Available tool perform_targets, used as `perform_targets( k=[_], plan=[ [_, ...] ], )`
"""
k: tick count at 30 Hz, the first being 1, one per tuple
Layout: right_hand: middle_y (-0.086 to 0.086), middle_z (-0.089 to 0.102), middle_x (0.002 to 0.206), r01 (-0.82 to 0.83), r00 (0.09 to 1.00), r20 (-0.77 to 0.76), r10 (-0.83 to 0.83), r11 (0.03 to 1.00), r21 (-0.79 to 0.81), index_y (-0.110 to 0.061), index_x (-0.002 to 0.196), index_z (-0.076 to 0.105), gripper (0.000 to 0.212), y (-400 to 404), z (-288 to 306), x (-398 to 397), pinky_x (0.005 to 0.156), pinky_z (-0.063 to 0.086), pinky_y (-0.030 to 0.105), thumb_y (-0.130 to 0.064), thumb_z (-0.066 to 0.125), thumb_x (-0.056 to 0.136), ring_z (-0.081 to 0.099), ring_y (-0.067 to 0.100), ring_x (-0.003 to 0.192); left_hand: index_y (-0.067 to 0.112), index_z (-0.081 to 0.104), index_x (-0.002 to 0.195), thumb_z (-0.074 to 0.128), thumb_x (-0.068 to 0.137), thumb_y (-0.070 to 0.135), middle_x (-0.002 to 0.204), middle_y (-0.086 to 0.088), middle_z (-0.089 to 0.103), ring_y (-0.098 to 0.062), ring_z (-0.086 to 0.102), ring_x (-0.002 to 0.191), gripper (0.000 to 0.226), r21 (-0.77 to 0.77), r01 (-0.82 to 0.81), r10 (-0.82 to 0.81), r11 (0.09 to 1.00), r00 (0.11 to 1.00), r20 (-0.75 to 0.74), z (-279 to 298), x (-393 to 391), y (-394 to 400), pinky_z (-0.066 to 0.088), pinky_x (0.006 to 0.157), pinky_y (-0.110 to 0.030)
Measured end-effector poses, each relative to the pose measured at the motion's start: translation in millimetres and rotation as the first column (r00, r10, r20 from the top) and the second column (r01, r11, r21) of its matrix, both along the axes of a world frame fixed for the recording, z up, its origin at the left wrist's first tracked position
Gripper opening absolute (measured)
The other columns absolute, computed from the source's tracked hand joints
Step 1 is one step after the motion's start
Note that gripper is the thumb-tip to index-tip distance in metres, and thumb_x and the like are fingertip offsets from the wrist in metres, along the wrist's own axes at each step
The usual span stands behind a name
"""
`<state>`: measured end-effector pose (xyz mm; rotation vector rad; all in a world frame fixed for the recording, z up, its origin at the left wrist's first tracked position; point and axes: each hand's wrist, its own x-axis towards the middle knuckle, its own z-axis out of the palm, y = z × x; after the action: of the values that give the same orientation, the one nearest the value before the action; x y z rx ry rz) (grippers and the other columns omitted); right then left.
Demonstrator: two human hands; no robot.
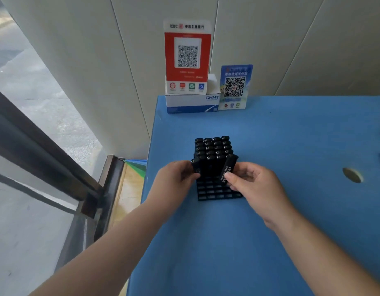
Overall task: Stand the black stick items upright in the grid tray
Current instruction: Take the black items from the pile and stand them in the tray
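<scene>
The tray [219, 192] sits near your table's [259, 242] left edge, with bare blue surface to its right and toward you. Left of the tray, your left hand [174, 178] pinches a stick [196, 166] upright at its corner. Sticks [212, 149] fill its far rows; the near cells are empty. Right of it, your right hand [252, 183] pinches a tilted stick [228, 168]. Behind stand a box [191, 103] and QR signs [187, 56].
</scene>
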<state>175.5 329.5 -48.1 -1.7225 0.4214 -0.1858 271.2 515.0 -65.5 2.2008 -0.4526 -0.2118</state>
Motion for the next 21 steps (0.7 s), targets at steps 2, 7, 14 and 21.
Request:
perform_targets(
  k=[2, 7, 14, 21],
  plan=[
    [-0.011, 0.078, 0.092, 0.016, 1.0, 0.001, -0.016, 1.0, -0.004, -0.038, 0.092, 0.075, 0.019, 3, -1, -1, 0.086, 0.058, 0.034, -0.019, 0.073, 0.089, 0.073, 0.007, 0.087, 0.025, 0.072, 0.09, 0.071, 0.088, 0.019, 0.081, 0.014, 0.066, 0.004, 0.06, 0.079, 0.007, 0.025, 0.014, -0.016, 1.0, 0.997, 0.073, -5, 1, 1, 0.042, 0.069, -0.007],
    [-0.012, 0.078, 0.087, 0.049, 0.999, 0.005, -0.048, 0.997, -0.065, -0.037, 0.086, 0.076, 0.022, 8, -2, -1, 0.084, 0.058, 0.03, -0.015, 0.074, 0.089, 0.073, 0.004, 0.083, 0.026, 0.071, 0.096, 0.068, 0.09, 0.019, 0.079, 0.019, 0.054, -0.004, 0.051, 0.073, 0.01, 0.091, 0.077, -0.094, 0.993, 0.975, 0.202, -12, 1, 0, 0.043, 0.072, -0.02],
    [-0.023, 0.075, 0.084, 0.099, 0.995, 0.016, -0.099, 0.955, -0.28, -0.036, 0.088, 0.075, 0.014, 12, -13, 16, 0.077, 0.054, 0.02, -0.022, 0.076, 0.087, 0.071, 0.0, 0.079, 0.024, 0.068, 0.099, 0.063, 0.094, 0.026, 0.089, 0.011, 0.059, -0.013, 0.06, 0.082, 0.007, 0.125, 0.088, -0.111, 0.988, 0.976, 0.188, -15, 2, -3, 0.05, 0.076, -0.028],
    [-0.018, 0.072, 0.084, 0.134, 0.99, 0.099, -0.1, 0.881, -0.453, -0.031, 0.095, 0.073, 0.013, 24, -32, 25, 0.071, 0.053, 0.024, -0.022, 0.075, 0.086, 0.067, 0.002, 0.076, 0.023, 0.063, 0.097, 0.066, 0.093, 0.027, 0.091, 0.011, 0.061, -0.01, 0.057, 0.08, 0.007, 0.082, 0.055, -0.068, 0.995, 0.983, 0.173, -18, 2, -3, 0.051, 0.075, -0.029]
  ],
)
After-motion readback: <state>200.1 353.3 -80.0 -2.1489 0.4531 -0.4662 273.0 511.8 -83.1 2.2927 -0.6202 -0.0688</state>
